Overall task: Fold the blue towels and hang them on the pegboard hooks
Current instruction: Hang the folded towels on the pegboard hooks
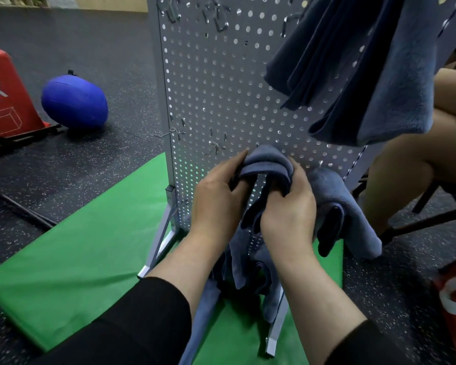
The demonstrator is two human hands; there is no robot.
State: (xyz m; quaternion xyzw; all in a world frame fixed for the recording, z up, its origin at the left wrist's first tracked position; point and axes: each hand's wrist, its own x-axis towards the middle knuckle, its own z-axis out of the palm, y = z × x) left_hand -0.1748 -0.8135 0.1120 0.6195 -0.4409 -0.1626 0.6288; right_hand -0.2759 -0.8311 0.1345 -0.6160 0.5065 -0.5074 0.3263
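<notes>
Gripping a folded blue towel [267, 160] against the pegboard [221, 88], left hand [217, 198] and right hand [287, 209] are clamping its draped top from both sides.

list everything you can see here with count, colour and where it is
pegboard: one, light grey, upright on the green mat
hooks: several, metal, scattered over the pegboard
blue towels: at least four; two hang upper right, one hangs lower right, one is in both hands
green mat: one, on the dark floor
ball: one, blue, floor at left
box: one, red, far left
seated person's legs: right edge
left hand: grips the towel
right hand: grips the towel
</notes>
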